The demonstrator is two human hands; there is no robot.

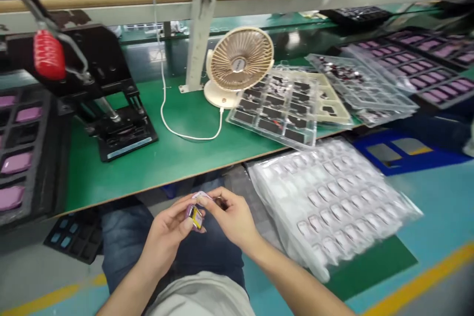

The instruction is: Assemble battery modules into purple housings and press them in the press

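Note:
Above my lap, my left hand (172,227) grips a small purple device housing (195,216) with a yellow and silver part showing inside. My right hand (231,212) meets it from the other side, its thumb and index finger closed at the housing's upper edge on a small pale piece (201,197). What that piece is I cannot make out. Something dark (221,202) shows under the right hand's fingers. Both hands are just off the near edge of the green bench (177,168).
A black press with a red handle (49,54) stands on the left, by a tray of purple housings (17,163). A cream fan (239,61) with a white cable (163,94) sits behind. Clear parts trays (277,103) lie right of it. A plastic-wrapped tray (340,197) is at my right.

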